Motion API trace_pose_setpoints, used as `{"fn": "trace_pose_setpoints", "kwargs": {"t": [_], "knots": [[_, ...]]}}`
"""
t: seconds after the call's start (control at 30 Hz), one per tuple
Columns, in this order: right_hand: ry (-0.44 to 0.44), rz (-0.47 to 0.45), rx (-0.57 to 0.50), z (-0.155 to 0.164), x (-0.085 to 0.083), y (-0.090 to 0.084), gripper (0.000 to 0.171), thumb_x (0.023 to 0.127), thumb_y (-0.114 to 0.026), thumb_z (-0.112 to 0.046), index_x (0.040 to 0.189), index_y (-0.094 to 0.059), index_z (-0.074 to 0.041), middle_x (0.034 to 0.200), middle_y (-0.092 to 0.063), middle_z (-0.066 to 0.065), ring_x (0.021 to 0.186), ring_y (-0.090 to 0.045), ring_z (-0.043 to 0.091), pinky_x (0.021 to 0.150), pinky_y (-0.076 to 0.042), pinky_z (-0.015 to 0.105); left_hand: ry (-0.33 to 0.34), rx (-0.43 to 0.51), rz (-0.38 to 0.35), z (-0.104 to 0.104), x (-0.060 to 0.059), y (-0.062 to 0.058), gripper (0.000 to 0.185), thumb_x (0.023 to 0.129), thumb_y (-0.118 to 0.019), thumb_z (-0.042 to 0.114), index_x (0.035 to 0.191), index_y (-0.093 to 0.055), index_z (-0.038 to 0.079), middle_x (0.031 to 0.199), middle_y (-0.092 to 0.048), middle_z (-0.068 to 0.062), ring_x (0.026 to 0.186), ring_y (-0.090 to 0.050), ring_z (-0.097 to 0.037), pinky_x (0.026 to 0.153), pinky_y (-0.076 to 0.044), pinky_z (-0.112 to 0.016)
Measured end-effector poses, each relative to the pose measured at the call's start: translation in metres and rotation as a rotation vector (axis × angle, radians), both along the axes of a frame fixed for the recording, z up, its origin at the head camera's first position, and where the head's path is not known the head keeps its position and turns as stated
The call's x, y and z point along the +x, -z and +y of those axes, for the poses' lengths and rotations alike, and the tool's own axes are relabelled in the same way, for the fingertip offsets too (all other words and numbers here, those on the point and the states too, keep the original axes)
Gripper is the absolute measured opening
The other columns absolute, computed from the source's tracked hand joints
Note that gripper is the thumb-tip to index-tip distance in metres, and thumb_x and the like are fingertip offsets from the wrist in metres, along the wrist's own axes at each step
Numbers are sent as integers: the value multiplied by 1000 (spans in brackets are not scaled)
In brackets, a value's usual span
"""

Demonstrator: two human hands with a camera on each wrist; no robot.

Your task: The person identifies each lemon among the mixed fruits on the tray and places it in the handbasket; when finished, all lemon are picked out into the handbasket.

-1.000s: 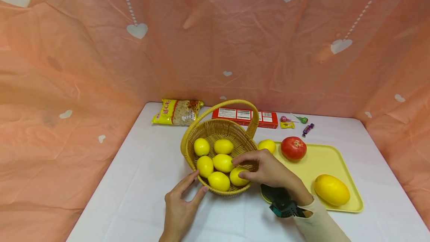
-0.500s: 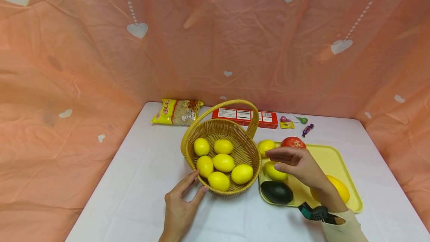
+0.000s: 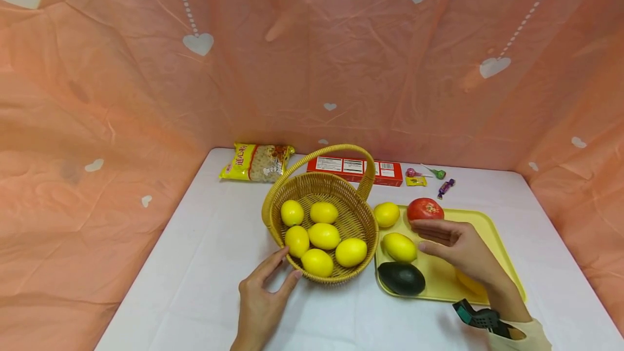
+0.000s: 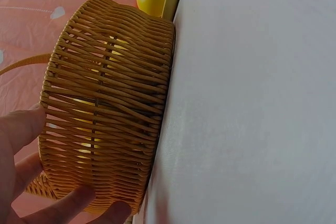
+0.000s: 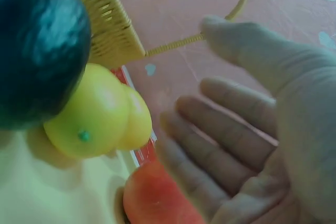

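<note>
Your right hand (image 3: 460, 245) hovers flat, fingers spread, holding nothing, over the tray (image 3: 492, 229); the lemon (image 3: 400, 247) lies at its 9 o'clock. Your left hand (image 3: 263, 299), fingers straight, seemingly touches the basket (image 3: 363, 226) wall; avocado (image 3: 402, 278) near.

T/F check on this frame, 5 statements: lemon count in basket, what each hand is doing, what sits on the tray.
1. The basket holds six lemons. True.
2. The right hand grips a lemon. False: it is open above the tray and holds nothing.
3. The left hand touches the basket's near wall. True; the left wrist view shows fingers on the weave.
4. The avocado lies in the basket. False: it lies on the tray's near left corner, beside a lemon.
5. The tomato sits on the bare table. False: it is on the tray's far side.
</note>
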State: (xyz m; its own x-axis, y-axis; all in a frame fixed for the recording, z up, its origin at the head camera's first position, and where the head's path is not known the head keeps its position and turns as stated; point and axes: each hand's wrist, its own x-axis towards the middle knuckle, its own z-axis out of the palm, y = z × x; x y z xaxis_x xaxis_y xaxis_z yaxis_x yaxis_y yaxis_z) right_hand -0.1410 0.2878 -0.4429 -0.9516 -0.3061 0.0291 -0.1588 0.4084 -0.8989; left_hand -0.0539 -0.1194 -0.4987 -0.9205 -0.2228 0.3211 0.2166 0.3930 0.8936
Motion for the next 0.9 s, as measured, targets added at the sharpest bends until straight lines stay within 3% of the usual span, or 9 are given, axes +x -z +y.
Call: {"fn": "trace_pose_setpoints", "kwargs": {"t": [0.07, 0.17, 0.3, 0.4, 0.53, 0.7, 0.83, 0.9], "knots": [[9, -2, 87, -1, -1, 2, 48, 100, -84, -21, 142, -71, -3, 141, -74, 19, 126, -76, 24, 97, -60, 16, -2, -1, -3, 0, 0, 0, 53, 86, -96, 15, 135, -79, 16, 137, -77, 4, 126, -75, -18, 112, -47, -8], [8, 8, 197, -4, -3, 6, 53, 95, -89, -29, 140, -74, -6, 138, -76, 15, 125, -75, 37, 95, -65, 26, 2, 3, -8, 0, 0, 0, 53, 86, -96, 15, 136, -79, 16, 138, -77, 4, 127, -74, -18, 112, -47, -9], [-14, 46, 310, -13, -5, 11, 50, 91, -92, -31, 135, -78, -11, 131, -79, 10, 122, -76, 38, 98, -67, 43, 10, 12, -11, 0, 0, -1, 53, 86, -96, 16, 136, -79, 15, 138, -77, 3, 128, -74, -19, 112, -47, -9], [-27, 69, 351, -20, -7, 16, 49, 91, -92, -30, 135, -78, -13, 131, -79, 9, 119, -77, 34, 100, -66, 46, 10, 12, -14, 0, 0, -1, 53, 86, -96, 16, 136, -79, 14, 138, -77, 3, 129, -73, -19, 112, -47, -9], [-24, 54, 331, -26, -8, 18, 51, 93, -91, -27, 139, -75, -12, 137, -76, 13, 119, -77, 33, 98, -66, 41, 10, 15, -20, 0, 0, 0, 53, 86, -96, 15, 136, -79, 14, 138, -77, 3, 129, -73, -19, 113, -47, -9], [4, 47, 288, -23, -4, 9, 52, 94, -90, -25, 141, -74, -11, 140, -73, 16, 119, -76, 33, 98, -66, 38, 15, 20, -18, 1, 0, 0, 53, 86, -96, 14, 136, -79, 13, 139, -77, 1, 129, -73, -19, 113, -47, -9], [-7, 54, 151, -16, -2, -2, 50, 97, -87, -19, 143, -71, -8, 141, -72, 15, 120, -76, 25, 100, -63, 24, 13, 10, -6, 0, 0, 0, 53, 85, -96, 13, 135, -79, 12, 138, -77, 2, 128, -74, -20, 112, -47, -9], [-41, 33, 47, -14, -1, -7, 50, 99, -84, -14, 145, -68, -6, 141, -72, 9, 120, -76, 18, 100, -60, 19, 13, 6, 4, 0, 0, 0, 53, 85, -96, 13, 135, -79, 12, 138, -77, 2, 127, -74, -19, 112, -48, -9]]}}
